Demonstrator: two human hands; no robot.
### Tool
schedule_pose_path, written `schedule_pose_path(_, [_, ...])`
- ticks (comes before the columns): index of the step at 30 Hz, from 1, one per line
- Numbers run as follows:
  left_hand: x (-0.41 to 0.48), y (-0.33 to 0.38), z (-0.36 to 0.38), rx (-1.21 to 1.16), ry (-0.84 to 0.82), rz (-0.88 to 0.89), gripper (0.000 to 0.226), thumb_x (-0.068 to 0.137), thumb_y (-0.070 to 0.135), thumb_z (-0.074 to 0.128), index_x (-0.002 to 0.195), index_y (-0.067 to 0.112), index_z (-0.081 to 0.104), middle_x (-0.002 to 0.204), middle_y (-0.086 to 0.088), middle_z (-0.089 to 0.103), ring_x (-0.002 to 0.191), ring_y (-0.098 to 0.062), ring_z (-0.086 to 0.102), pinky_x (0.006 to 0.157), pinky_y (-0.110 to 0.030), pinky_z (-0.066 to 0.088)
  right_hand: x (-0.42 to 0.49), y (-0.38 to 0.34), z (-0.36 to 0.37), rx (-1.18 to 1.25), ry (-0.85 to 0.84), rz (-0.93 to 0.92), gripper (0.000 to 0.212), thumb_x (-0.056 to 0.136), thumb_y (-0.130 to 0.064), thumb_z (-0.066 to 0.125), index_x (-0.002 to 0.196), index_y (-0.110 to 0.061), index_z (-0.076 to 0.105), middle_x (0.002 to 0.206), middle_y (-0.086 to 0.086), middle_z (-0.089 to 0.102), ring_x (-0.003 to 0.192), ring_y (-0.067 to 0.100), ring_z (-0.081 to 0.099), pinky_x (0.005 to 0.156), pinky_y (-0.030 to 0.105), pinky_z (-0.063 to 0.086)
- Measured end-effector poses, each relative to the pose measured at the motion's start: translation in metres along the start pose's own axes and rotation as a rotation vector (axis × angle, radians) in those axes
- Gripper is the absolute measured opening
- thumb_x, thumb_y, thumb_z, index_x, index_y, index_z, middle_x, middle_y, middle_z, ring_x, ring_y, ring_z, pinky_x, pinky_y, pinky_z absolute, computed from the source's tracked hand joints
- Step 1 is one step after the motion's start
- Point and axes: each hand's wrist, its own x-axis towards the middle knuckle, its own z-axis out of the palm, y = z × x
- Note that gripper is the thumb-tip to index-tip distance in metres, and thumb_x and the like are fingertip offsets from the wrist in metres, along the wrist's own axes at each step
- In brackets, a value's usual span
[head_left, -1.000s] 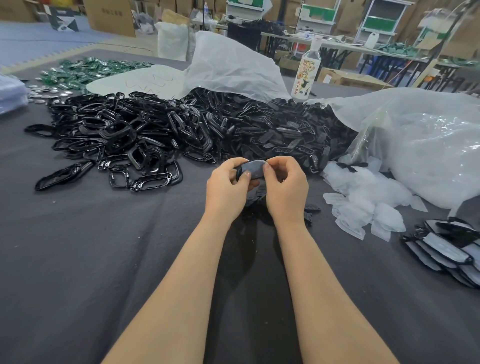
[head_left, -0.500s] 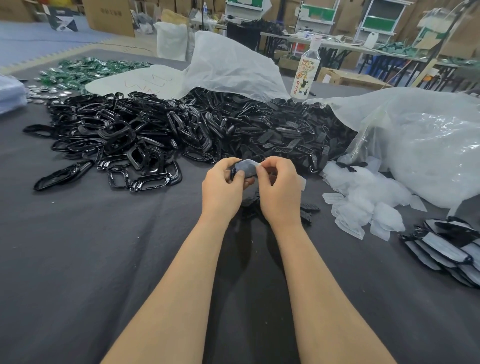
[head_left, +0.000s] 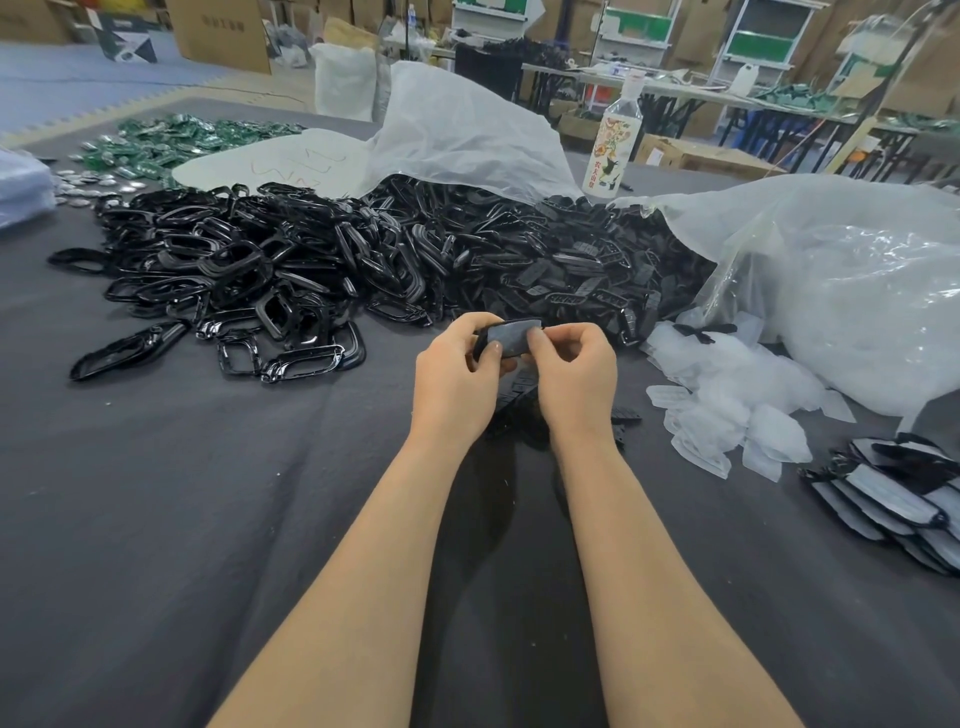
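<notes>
Head view: your left hand (head_left: 457, 379) and right hand (head_left: 574, 376) both pinch small black plastic shell (head_left: 508, 336), held above grey cloth (head_left: 208, 519). Likely light, rigid, film-slick; grip short edges, not filmed face.

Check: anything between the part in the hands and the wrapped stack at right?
Nothing tall: loose film pieces and a few small black bits lie on the cloth between the black part and the stack.

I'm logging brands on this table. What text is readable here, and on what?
"农夫山泉", red, down the label of the bottle.
Print on the cardboard box: too blurred to read.
Red marks on the white sheet: illegible.
The held black part: no text shows.
</notes>
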Motion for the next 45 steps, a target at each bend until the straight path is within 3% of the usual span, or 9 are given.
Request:
schedule_pose_path(5, [0.001,0.0,0.0,-0.008,-0.01,-0.016,0.025,0.095,0.004,0.053,0.102,0.026,0.059,0.092,0.009,0.069,0.074,0.003,0.069,0.07,-0.011,0.053,0.003,-0.001,-0.001,0.228,-0.034,0.171,0.017,0.088,-0.006,0.064,0.085,-0.017,0.052,0.085,0.001,0.059,0.082,0.02,0.062,0.076,0.028,0.053])
schedule_pose_path(9, [0.003,-0.001,0.0,-0.042,-0.038,-0.083,0.024,0.094,0.005,0.054,0.109,0.022,0.06,0.104,-0.005,0.071,0.09,-0.018,0.071,0.088,-0.035,0.057,0.009,-0.002,-0.003,0.437,-0.15,0.32,0.014,0.091,0.005,0.056,0.097,-0.008,0.057,0.093,0.01,0.061,0.085,0.021,0.059,0.081,0.036,0.053])
schedule_pose_path(15, [0.003,0.0,0.0,-0.138,-0.059,-0.146,0.022,0.093,0.007,0.057,0.096,0.029,0.059,0.097,-0.01,0.072,0.085,-0.02,0.072,0.086,-0.037,0.058,0.008,-0.003,-0.003,0.345,-0.158,0.287,0.012,0.091,0.005,0.054,0.098,-0.003,0.06,0.103,0.021,0.061,0.097,0.035,0.058,0.096,0.056,0.046])
schedule_pose_path(19, [0.002,-0.001,-0.001,-0.204,-0.037,-0.159,0.02,0.092,0.012,0.063,0.088,0.03,0.056,0.092,-0.005,0.071,0.072,-0.009,0.072,0.066,-0.017,0.055,0.005,-0.002,-0.002,0.245,-0.177,0.171,0.019,0.089,0.001,0.058,0.088,-0.018,0.059,0.096,0.011,0.065,0.094,0.029,0.063,0.087,0.042,0.053])
schedule_pose_path(24, [0.005,0.0,-0.001,-0.192,-0.089,-0.181,0.021,0.095,0.008,0.057,0.086,0.026,0.06,0.092,-0.003,0.07,0.075,-0.013,0.073,0.066,-0.02,0.058,0.001,-0.002,-0.006,0.04,-0.173,-0.054,0.019,0.087,-0.005,0.063,0.092,-0.02,0.053,0.085,-0.003,0.064,0.074,0.007,0.061,0.063,0.009,0.047])
schedule_pose_path(28, [0.005,-0.002,-0.001,-0.158,-0.081,-0.171,0.018,0.096,0.009,0.056,0.092,0.027,0.06,0.096,-0.005,0.069,0.083,-0.016,0.071,0.072,-0.026,0.059,-0.005,-0.005,-0.004,-0.036,-0.128,-0.17,0.02,0.087,-0.003,0.062,0.095,-0.019,0.053,0.084,-0.005,0.062,0.073,0.007,0.062,0.063,0.014,0.051])
schedule_pose_path(37, [0.004,-0.001,0.003,-0.069,-0.02,-0.098,0.019,0.097,0.011,0.053,0.09,0.028,0.057,0.088,0.005,0.066,0.072,-0.003,0.065,0.057,-0.009,0.048,-0.01,-0.009,0.003,-0.118,-0.076,-0.182,0.009,0.087,-0.007,0.063,0.092,-0.014,0.059,0.099,0.008,0.064,0.086,0.016,0.062,0.078,0.028,0.052])
schedule_pose_path(42, [0.003,-0.002,0.006,0.001,-0.018,-0.111,0.012,0.099,0.018,0.049,0.093,0.028,0.05,0.084,0.009,0.06,0.067,0.003,0.06,0.048,-0.008,0.043,-0.01,-0.01,0.004,-0.142,-0.071,-0.177,0.007,0.089,-0.008,0.062,0.087,-0.013,0.057,0.098,0.005,0.057,0.078,0.006,0.053,0.069,0.009,0.042])
schedule_pose_path(45, [0.004,-0.003,0.006,0.009,-0.006,-0.109,0.008,0.1,0.018,0.048,0.101,0.025,0.05,0.086,0.014,0.056,0.068,0.01,0.057,0.052,-0.008,0.043,-0.013,-0.012,0.005,-0.199,-0.072,-0.28,0.01,0.089,-0.003,0.058,0.086,-0.012,0.054,0.096,0.002,0.051,0.079,0.013,0.052,0.071,0.017,0.043])
